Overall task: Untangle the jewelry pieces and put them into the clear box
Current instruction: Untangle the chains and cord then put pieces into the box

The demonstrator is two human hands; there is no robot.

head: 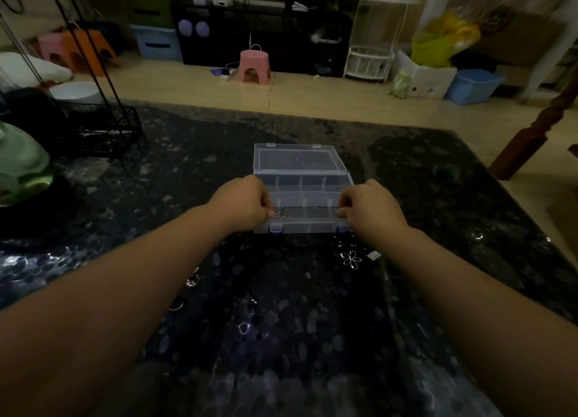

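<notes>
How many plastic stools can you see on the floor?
3: a pink stool mid-floor, and a pink stool beside an orange stool at far left. Clutter may hide more.

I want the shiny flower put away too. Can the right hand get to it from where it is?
Probably yes. The flower-shaped piece lies bare on the dark table, just nearer than the right hand, with nothing over it. That hand is pinching something at the clear box, so it must let go first.

A: State the box (301, 194) material.
B: Clear, smooth plastic; purple plastic latches (275, 228).
A: The table (438, 204)?
B: Dark speckled stone, polished and glossy.
A: The jewelry (352, 258)?
B: Thin, shiny silver-coloured metal.
A: The stool (254, 65)?
B: Pink moulded plastic, smooth.
</notes>
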